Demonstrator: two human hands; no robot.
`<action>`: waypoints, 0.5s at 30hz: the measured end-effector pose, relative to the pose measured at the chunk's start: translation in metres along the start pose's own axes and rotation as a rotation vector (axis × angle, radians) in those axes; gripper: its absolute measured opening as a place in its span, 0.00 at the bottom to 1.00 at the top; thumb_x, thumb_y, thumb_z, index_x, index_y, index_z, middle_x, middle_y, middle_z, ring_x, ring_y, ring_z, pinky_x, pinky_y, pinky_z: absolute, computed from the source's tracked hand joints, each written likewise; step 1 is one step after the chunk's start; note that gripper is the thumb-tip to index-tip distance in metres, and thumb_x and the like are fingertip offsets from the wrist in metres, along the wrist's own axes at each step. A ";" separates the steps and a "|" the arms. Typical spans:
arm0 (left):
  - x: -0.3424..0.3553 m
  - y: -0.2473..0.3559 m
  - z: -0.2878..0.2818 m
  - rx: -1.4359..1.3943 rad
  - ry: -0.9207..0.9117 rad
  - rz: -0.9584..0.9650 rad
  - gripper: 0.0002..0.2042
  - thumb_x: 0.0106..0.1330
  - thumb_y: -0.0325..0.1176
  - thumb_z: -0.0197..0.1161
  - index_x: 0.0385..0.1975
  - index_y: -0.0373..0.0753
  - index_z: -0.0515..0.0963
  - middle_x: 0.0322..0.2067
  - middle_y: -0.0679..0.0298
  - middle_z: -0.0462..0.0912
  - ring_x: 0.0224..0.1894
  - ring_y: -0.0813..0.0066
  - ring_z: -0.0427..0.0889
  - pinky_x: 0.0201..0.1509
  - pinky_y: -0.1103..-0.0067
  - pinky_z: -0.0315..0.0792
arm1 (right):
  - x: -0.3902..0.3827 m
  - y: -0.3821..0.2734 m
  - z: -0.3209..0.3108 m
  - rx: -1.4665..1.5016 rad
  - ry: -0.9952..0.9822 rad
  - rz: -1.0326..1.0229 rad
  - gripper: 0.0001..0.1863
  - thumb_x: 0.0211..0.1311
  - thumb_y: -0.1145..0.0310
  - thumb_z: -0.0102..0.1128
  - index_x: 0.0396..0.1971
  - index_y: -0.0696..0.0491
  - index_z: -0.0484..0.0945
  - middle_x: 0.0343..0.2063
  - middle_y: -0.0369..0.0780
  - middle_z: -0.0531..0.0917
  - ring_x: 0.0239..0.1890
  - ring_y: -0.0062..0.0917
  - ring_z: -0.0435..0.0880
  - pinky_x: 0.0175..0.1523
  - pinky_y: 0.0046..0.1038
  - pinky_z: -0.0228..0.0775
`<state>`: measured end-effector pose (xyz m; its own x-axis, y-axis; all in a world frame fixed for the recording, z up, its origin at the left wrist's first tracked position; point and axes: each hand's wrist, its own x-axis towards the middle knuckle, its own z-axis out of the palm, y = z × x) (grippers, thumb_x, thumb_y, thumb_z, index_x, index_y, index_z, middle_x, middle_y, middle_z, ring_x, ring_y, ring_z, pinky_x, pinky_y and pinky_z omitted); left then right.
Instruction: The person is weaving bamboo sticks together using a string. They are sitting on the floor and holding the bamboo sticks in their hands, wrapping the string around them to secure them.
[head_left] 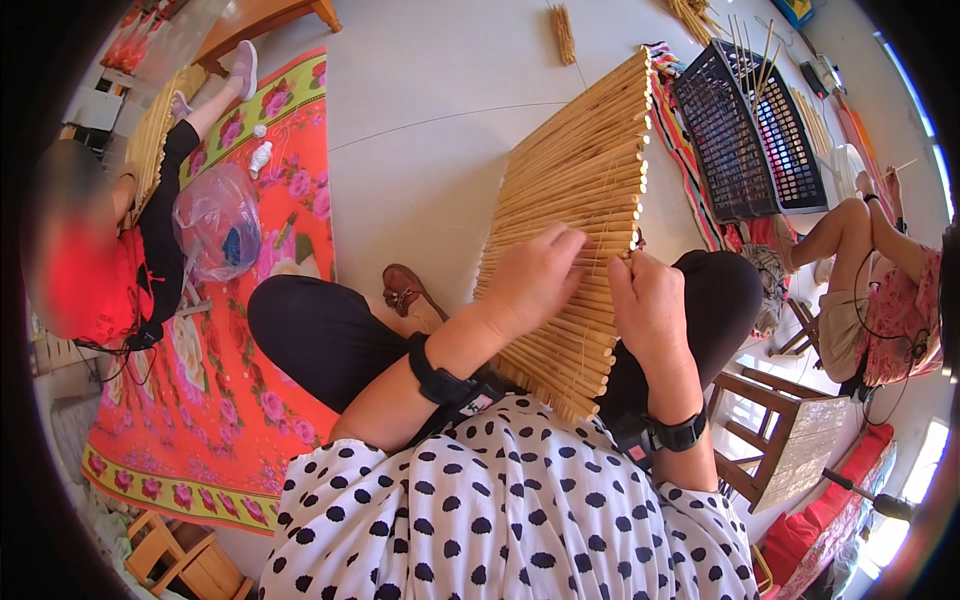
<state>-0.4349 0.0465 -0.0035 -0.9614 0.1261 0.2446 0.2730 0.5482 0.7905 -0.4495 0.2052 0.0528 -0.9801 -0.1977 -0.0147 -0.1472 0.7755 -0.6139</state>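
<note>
A mat of straw-coloured reed stalks bound side by side slants across my lap, its far end reaching up and away from me. The cut stalk ends form its right edge. Over the mat's face lies my left hand, fingers curled together near that edge; whatever they pinch is hidden. My right hand is closed at the right edge, thumb up against the stalk ends and the other fingers folded. Fine pale binding strands show across the stalks.
A black plastic basket holding thin sticks stands at far right. A stalk bundle lies on the tiled floor. At left, a person sits by a red floral mat with a clear plastic bag. Another person sits right, beyond a wooden stool.
</note>
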 end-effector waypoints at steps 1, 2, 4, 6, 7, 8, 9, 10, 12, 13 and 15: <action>0.000 0.000 0.004 0.070 0.020 0.027 0.05 0.57 0.25 0.64 0.31 0.35 0.75 0.34 0.56 0.79 0.29 0.58 0.81 0.32 0.70 0.75 | 0.000 0.000 0.000 -0.007 -0.004 0.002 0.17 0.61 0.66 0.57 0.19 0.63 0.72 0.17 0.56 0.75 0.25 0.53 0.78 0.30 0.42 0.70; 0.000 0.001 0.006 0.139 0.038 0.055 0.06 0.57 0.26 0.64 0.31 0.35 0.75 0.33 0.56 0.78 0.30 0.58 0.81 0.32 0.69 0.75 | 0.001 -0.001 0.000 -0.014 -0.008 0.006 0.17 0.61 0.66 0.57 0.19 0.63 0.72 0.17 0.56 0.75 0.26 0.53 0.78 0.30 0.42 0.70; 0.001 0.002 0.004 0.178 -0.039 0.027 0.04 0.57 0.26 0.62 0.30 0.35 0.75 0.33 0.56 0.78 0.30 0.53 0.80 0.35 0.65 0.75 | 0.001 -0.002 -0.001 -0.023 -0.010 0.012 0.17 0.61 0.66 0.57 0.19 0.63 0.72 0.18 0.55 0.76 0.26 0.53 0.78 0.30 0.42 0.70; 0.003 0.002 -0.002 0.117 -0.075 0.056 0.03 0.59 0.26 0.60 0.30 0.36 0.75 0.32 0.56 0.77 0.31 0.53 0.79 0.39 0.64 0.75 | 0.001 -0.002 0.000 -0.026 -0.005 0.015 0.17 0.61 0.66 0.57 0.19 0.63 0.72 0.18 0.55 0.76 0.26 0.53 0.78 0.30 0.42 0.71; 0.005 -0.003 -0.010 0.034 -0.073 0.098 0.02 0.60 0.26 0.59 0.29 0.36 0.75 0.32 0.58 0.77 0.31 0.55 0.80 0.41 0.65 0.74 | 0.001 -0.001 0.000 -0.017 -0.008 0.019 0.17 0.61 0.66 0.57 0.19 0.63 0.73 0.18 0.55 0.76 0.26 0.53 0.78 0.30 0.42 0.71; 0.006 -0.007 -0.017 -0.048 -0.074 0.143 0.02 0.61 0.26 0.59 0.29 0.36 0.75 0.31 0.59 0.77 0.31 0.56 0.80 0.43 0.66 0.74 | 0.001 0.000 0.000 -0.008 -0.008 0.025 0.17 0.61 0.65 0.57 0.19 0.63 0.73 0.18 0.55 0.76 0.26 0.53 0.78 0.30 0.42 0.71; 0.005 -0.008 -0.022 -0.365 -0.085 0.045 0.03 0.63 0.29 0.59 0.28 0.37 0.74 0.28 0.61 0.75 0.31 0.59 0.79 0.45 0.66 0.73 | 0.000 0.000 0.000 0.002 -0.008 0.031 0.17 0.61 0.65 0.57 0.19 0.63 0.73 0.18 0.55 0.76 0.26 0.53 0.78 0.31 0.42 0.71; 0.004 -0.010 -0.028 -0.682 -0.094 -0.058 0.06 0.65 0.31 0.58 0.27 0.39 0.74 0.25 0.63 0.74 0.30 0.61 0.77 0.47 0.66 0.72 | 0.000 0.000 0.001 0.006 0.004 0.023 0.17 0.61 0.66 0.57 0.19 0.64 0.72 0.17 0.55 0.75 0.24 0.52 0.77 0.29 0.40 0.69; 0.003 -0.012 -0.041 -1.203 -0.070 -0.239 0.09 0.68 0.35 0.57 0.26 0.41 0.72 0.21 0.67 0.70 0.29 0.65 0.75 0.49 0.65 0.70 | -0.001 -0.001 0.001 0.017 0.026 0.011 0.16 0.61 0.68 0.57 0.19 0.65 0.72 0.16 0.55 0.73 0.19 0.49 0.74 0.25 0.36 0.66; 0.002 -0.013 -0.050 -1.409 -0.035 -0.316 0.10 0.70 0.36 0.55 0.26 0.42 0.71 0.20 0.68 0.68 0.28 0.67 0.74 0.50 0.65 0.69 | -0.001 -0.001 0.000 0.012 0.012 0.035 0.16 0.61 0.68 0.56 0.20 0.65 0.72 0.16 0.55 0.73 0.20 0.50 0.74 0.26 0.36 0.66; -0.002 -0.029 -0.072 -1.640 0.044 -0.277 0.11 0.71 0.38 0.53 0.25 0.43 0.68 0.18 0.69 0.65 0.26 0.70 0.71 0.49 0.65 0.69 | 0.000 -0.002 -0.003 -0.003 -0.015 0.082 0.16 0.61 0.68 0.56 0.20 0.66 0.72 0.17 0.56 0.73 0.21 0.50 0.75 0.26 0.37 0.67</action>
<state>-0.4381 -0.0290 0.0135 -0.9898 0.1423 -0.0025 -0.1233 -0.8487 0.5144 -0.4493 0.2056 0.0569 -0.9869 -0.1422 -0.0766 -0.0669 0.7915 -0.6075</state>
